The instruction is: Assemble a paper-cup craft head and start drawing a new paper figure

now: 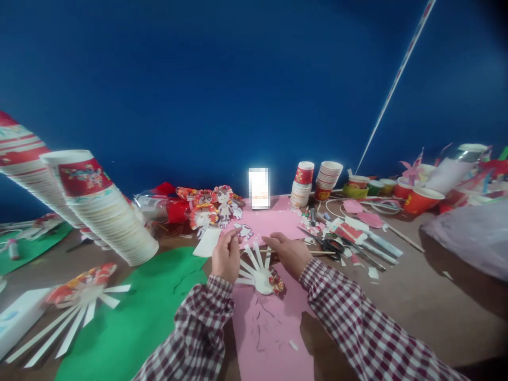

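A paper cup cut into fanned white strips point(262, 280) lies between my hands, with a red and orange piece of its patterned wall curled at the right. My left hand point(226, 256) is closed, its fingers bent together left of the strips. What it holds, if anything, is hidden. Right by its fingertips is a small white paper cut-out point(244, 231) with a dark outline; I cannot tell whether they touch. My right hand point(290, 254) reaches in from the right with fingers stretched over the strip ends. Pink paper point(273, 333) lies under the cut cup.
Stacked paper cups point(99, 206) lean at the left, beside green paper point(159, 301) and another cut cup point(87, 291). Decorated paper figures point(224, 201) stand at the back. Black scissors point(331, 245) and paper scraps lie at the right, near a plastic bag point(468, 233).
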`<state>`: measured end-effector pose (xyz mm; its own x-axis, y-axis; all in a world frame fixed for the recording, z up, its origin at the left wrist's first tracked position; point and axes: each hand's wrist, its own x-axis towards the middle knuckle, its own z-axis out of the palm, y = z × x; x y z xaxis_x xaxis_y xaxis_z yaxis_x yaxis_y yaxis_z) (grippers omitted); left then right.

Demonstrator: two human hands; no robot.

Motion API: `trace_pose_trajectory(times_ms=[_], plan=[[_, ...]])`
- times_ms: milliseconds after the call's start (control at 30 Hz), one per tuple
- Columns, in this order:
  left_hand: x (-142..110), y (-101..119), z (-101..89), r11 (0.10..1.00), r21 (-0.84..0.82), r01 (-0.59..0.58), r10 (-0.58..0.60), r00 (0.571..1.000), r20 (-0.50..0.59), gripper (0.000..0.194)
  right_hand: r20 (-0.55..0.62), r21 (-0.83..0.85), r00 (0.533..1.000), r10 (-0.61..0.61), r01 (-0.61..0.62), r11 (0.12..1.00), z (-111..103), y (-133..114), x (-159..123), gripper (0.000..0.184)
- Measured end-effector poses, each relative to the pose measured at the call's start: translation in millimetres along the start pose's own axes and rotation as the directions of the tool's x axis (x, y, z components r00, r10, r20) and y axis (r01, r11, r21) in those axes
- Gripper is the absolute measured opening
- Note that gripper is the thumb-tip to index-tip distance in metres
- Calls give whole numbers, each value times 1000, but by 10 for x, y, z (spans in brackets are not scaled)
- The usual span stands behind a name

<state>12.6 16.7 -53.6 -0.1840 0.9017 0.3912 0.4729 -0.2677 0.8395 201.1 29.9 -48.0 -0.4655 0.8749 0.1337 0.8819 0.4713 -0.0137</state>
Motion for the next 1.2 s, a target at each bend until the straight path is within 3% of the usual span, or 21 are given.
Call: trace_pose_trajectory(times_ms=[133,267,800,1200], plan=[[7,63,-29,996,-88,8,-14,997,-73,31,24,28,999,-29,28,999,-6,-8,0,35],[-32,126,-10,991,-128,-43,27,991,-129,33,-4,40,1000,-21,22,999,-26,-7,-8,35],[77,47,-87,979,-200,43,-70,989,-131,36,-21,66,1000,1,0,998,-133,-19,-32,33],[73,92,-93,976,-217,34,-59,992,-110,37,-17,73,1000,-12,13,997,-164,-43,-41,35]])
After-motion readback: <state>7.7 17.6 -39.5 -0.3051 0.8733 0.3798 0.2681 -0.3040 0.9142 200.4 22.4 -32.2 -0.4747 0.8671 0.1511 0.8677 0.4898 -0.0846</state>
